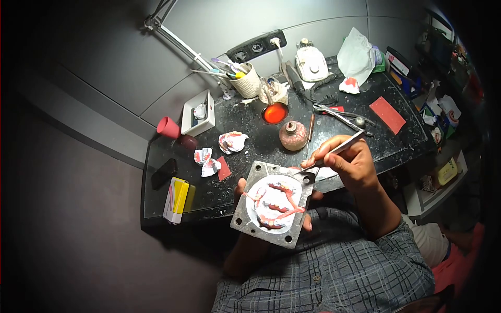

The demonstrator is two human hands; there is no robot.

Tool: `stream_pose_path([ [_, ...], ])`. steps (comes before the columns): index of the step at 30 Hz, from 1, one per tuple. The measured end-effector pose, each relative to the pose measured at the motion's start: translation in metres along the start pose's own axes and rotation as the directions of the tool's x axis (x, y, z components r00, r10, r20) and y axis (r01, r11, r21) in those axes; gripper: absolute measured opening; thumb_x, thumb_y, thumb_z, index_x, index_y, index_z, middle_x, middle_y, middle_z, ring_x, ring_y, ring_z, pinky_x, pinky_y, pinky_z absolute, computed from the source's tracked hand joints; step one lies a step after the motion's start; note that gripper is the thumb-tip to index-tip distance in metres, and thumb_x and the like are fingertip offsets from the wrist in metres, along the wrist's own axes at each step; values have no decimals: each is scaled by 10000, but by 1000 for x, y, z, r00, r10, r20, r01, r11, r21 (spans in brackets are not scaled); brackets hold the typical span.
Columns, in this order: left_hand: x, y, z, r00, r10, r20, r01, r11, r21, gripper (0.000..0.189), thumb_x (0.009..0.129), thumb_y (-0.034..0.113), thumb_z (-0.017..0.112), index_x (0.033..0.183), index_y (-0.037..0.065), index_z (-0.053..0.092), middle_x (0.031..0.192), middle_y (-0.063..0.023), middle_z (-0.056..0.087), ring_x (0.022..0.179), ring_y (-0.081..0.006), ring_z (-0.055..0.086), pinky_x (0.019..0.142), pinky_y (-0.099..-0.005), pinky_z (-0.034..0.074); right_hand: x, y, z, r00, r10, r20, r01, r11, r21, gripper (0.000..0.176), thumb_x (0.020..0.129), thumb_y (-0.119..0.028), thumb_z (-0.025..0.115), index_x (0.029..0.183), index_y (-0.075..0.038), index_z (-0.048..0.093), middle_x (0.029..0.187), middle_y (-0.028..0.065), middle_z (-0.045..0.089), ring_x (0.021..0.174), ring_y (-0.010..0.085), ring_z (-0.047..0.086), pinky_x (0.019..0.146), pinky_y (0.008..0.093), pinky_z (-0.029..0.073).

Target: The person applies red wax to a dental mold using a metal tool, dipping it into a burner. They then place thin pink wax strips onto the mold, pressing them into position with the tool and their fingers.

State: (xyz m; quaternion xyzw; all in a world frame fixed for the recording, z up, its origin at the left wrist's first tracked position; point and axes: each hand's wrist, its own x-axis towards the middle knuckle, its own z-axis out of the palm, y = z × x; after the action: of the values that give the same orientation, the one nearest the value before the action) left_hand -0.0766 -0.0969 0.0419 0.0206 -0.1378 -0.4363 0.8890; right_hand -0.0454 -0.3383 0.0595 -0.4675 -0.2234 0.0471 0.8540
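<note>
Metal flask (242, 208) gripped from beneath by left hand (240, 187); right hand (350, 163) pinches a spatula (339, 148); burner (293, 135) just behind.

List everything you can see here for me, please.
flask: one, grey, in left hand
tool: one, silver, in right hand
lamp: one, pinkish, table centre
casts: several, white-pink, left of lamp
cup: one, pink, table's left edge
box: one, yellow, near-left corner
tray: one, white, back left
slab: one, red, right side
table: one, black, beneath everything
left hand: one, under flask
right hand: one, pinching tool
</note>
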Motion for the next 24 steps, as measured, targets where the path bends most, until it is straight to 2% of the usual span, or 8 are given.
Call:
stream_pose_path([
  [6,-7,9,-20,997,36,73,-44,993,113,1283,728,796,730,1620,47,191,1529,-438,311,1142,-738,511,866,-764,525,2,-6,10,978,-187,91,195,977,-89,153,913,18,750,1055,56,706,1018,177,759,991,235,743,910,355,593],
  [11,-11,0,11,967,149,-205,-102,969,225,1203,775,810,670,1572,2,274,1447,-438,417,1157,-668,556,820,-728,569,5,0,14,852,-421,312,516,773,-368,145,889,-1,755,1028,27,725,1016,177,774,969,296,762,851,384,610],
  [13,-15,13,7,989,-73,-127,99,972,213,1163,799,807,647,1560,-7,315,1466,-363,455,1308,-593,492,841,-712,571,4,-1,14,846,-404,348,524,754,-396,147,895,-19,754,1033,25,726,1020,170,775,963,293,763,841,380,610],
  [16,-9,-13,33,982,159,-102,-177,964,-200,1182,848,816,544,1576,-61,228,1540,-320,387,1082,-715,556,844,-780,508,0,-2,18,849,-372,375,508,769,-388,150,922,-54,741,1045,29,724,1011,178,772,955,295,761,868,420,616],
  [19,-13,-4,27,996,17,-88,-28,992,-127,1300,792,924,486,1629,0,116,1601,-306,311,1089,-653,589,749,-741,535,-4,0,25,910,-347,226,383,913,-142,127,922,-29,749,1013,52,712,976,213,758,939,292,754,959,529,595],
  [21,-13,0,30,999,15,-42,-22,986,-165,1333,776,942,482,1636,7,76,1602,-308,307,1097,-633,596,731,-733,541,-4,0,25,901,-354,250,402,899,-172,137,899,-14,770,1007,48,714,971,210,758,916,280,757,924,501,610],
  [23,-16,9,38,966,-38,-255,-37,959,-282,1303,800,928,470,1632,7,71,1594,-279,336,1392,-569,416,814,-731,568,-8,1,20,898,-345,273,411,878,-245,190,835,5,827,989,35,721,969,204,762,859,259,772,807,404,641],
  [24,-20,19,9,958,-73,-278,-8,960,-280,1382,762,931,530,1630,-17,21,1589,-331,305,1173,-616,573,738,-674,590,-7,1,20,901,-337,273,404,881,-246,190,835,5,827,989,35,721,969,204,762,859,259,772,807,404,641],
])
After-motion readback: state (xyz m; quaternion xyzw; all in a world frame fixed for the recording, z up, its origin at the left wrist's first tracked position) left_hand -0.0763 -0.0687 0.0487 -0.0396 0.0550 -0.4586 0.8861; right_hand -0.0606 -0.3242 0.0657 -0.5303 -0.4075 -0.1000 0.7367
